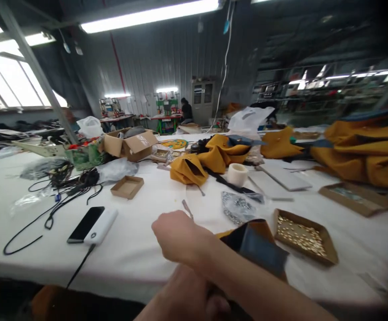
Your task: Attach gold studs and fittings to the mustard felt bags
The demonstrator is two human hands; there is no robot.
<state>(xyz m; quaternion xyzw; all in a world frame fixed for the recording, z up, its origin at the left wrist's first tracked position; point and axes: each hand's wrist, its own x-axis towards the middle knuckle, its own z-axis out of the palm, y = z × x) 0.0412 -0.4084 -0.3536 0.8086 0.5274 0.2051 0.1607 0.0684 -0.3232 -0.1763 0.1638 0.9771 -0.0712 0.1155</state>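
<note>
Okay, ochre-and-blue piece (263, 245) lies near worktop's (140, 254) near edge, beside your right forearm. Your right hand (177, 232) looks clenched; can't tell whether slim metal tool (187, 208) past knuckles is gripped. Your left hand (197, 290) tucked under that forearm, fingers mostly hidden, grip unclear. Cardboard tray (330, 250) of gold studs (302, 238) just right of piece, probably for quick reach. Bag of metal bits (235, 207), tape roll (237, 174) crowd far side. Power bank (102, 227) left, cable (80, 266) over near edge: snag risk.

Window (8, 78) glaring; overhead tube (153, 16) bright; back wall (147, 58) dim; right edge dark, blurred.
</note>
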